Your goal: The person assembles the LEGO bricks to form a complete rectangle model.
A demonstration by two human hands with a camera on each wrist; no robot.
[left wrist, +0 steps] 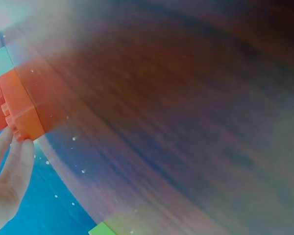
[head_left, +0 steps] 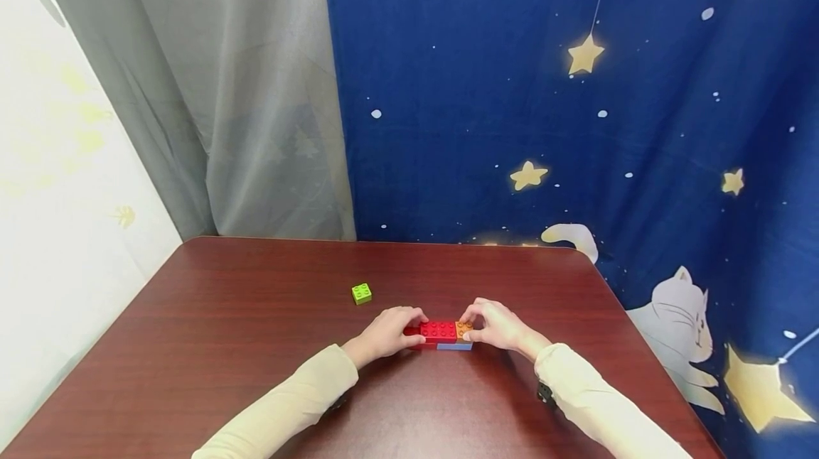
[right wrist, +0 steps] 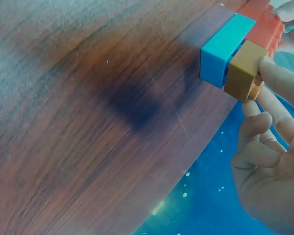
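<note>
A low, two-layer row of toy building bricks lies on the table between both hands. On top are a red brick (head_left: 438, 332) and, at its right end, a small orange brick (head_left: 464, 329). Beneath them run another red brick (left wrist: 28, 110) at the left and a blue brick (head_left: 455, 347) at the right. My left hand (head_left: 387, 332) pinches the left end of the row at the lower red brick, thumb in front and fingers behind. With thumb and fingertips my right hand (head_left: 499, 325) pinches the orange brick, whose far studs its fingers partly hide.
A lime green brick (head_left: 361, 293) with studs up sits farther back, left of the row. The dark reddish wooden table (head_left: 269, 345) ends at a grey curtain (head_left: 275, 125) and a blue star-patterned curtain (head_left: 461, 125).
</note>
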